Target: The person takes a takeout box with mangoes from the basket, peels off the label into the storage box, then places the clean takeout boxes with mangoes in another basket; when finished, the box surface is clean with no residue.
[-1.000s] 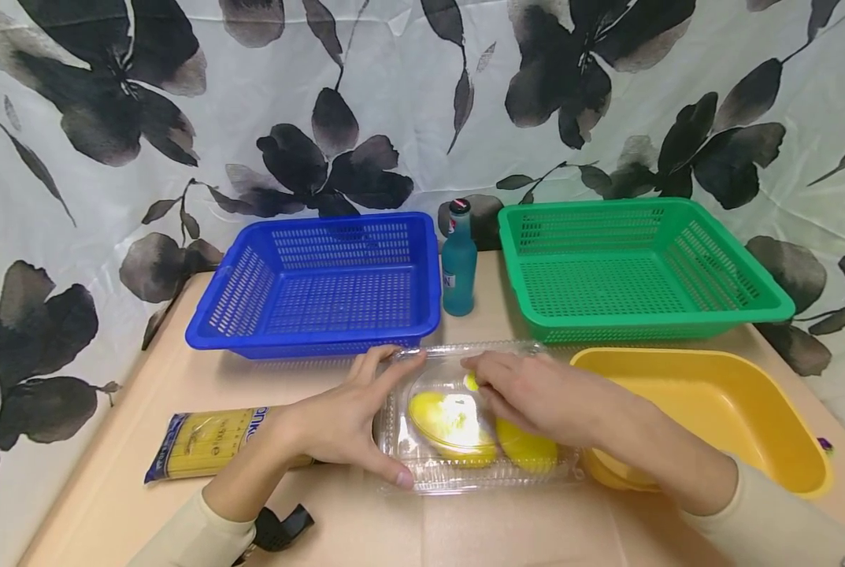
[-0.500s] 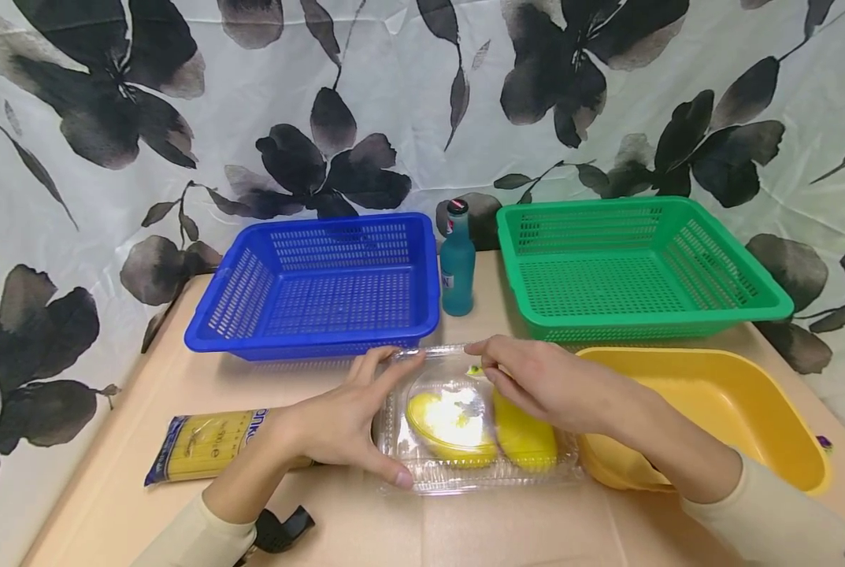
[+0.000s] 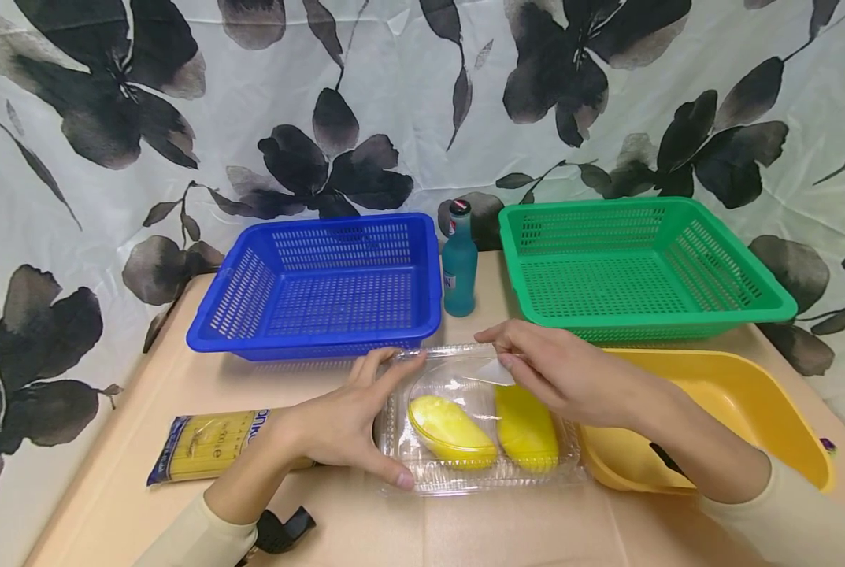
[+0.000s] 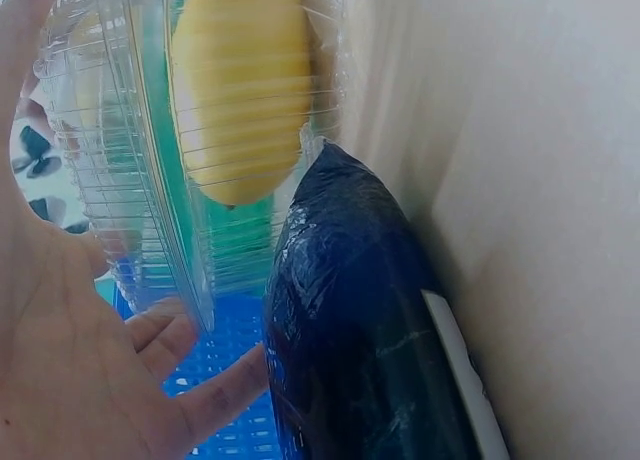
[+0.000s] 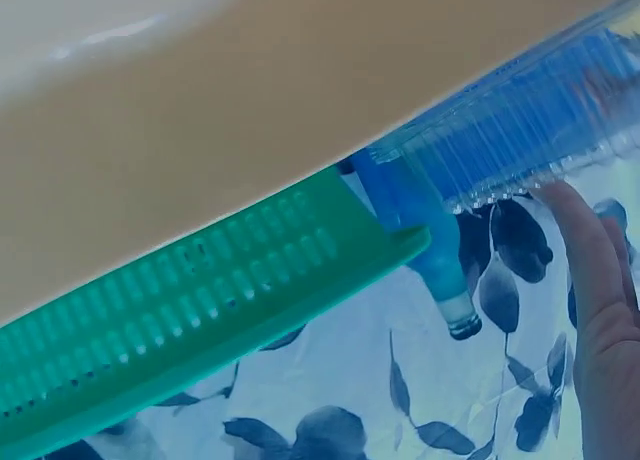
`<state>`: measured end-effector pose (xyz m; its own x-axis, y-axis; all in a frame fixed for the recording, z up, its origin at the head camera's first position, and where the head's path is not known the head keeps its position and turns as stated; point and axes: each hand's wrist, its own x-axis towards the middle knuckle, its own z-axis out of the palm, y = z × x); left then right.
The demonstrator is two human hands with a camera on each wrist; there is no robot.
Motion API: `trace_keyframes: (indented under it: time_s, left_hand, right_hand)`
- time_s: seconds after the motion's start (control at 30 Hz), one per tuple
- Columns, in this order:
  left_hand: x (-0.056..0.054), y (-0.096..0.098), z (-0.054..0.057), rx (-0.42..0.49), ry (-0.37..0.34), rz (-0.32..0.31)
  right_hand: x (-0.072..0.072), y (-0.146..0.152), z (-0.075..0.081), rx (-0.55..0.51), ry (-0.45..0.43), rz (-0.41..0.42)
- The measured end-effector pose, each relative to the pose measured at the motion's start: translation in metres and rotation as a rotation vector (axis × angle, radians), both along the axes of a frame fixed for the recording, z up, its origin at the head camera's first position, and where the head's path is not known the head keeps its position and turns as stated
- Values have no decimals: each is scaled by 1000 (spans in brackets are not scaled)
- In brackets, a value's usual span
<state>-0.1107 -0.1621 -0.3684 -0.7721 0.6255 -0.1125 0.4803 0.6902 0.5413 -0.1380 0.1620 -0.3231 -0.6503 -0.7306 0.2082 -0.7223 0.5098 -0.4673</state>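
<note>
A clear plastic clamshell container (image 3: 457,482) holds two yellow mangoes (image 3: 453,429). My left hand (image 3: 344,421) holds its left side, thumb at the front edge and index finger toward the back. In the left wrist view the container's ridged side (image 4: 250,250) stands beside the palm, one mango (image 4: 245,90) showing through. Over the lid's back right part, my right hand (image 3: 560,366) pinches a small white label (image 3: 491,372) between thumb and index finger. The right wrist view shows a finger (image 5: 575,230) at the container's ridged edge.
Behind are a blue basket (image 3: 309,346), a blue bottle (image 3: 459,272) and a green basket (image 3: 656,321). A yellow tub (image 3: 812,465) stands right of the container. A pack of spaghetti (image 3: 209,445) lies under the left forearm, near a black strap (image 3: 283,529).
My right hand has moved back and to the right across the lid. The label, yellow and green before, now shows white. My left hand and the container have stayed in place.
</note>
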Motion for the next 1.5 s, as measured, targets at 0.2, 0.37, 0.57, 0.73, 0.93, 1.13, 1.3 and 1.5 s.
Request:
trace_keyframes:
  time_s: [0.2,0.37,0.57,0.73,0.93,1.13,1.3,1.5]
  left_hand:
    - [-1,-2,0,8,-12,2]
    - [-1,-2,1,16,-15,-7]
    - [0,-4,1,7,-34,-2]
    - [0,-6,1,6,-49,5]
    - [-2,-6,0,12,-39,-1]
    - [-2,-6,1,0,-46,4]
    - [-2,-6,1,-6,-40,12]
    - [0,-6,0,-1,-51,13]
  right_hand:
    - [6,11,6,-21,-47,5]
    - [7,23,8,-87,-52,43]
    - [6,38,9,-152,-62,100]
    - [6,51,7,-216,-102,116]
    - [8,69,7,-268,-132,91]
    - [11,89,10,-268,-120,64]
    - [13,107,11,-199,-58,-10]
    - [15,131,9,-116,-4,-75]
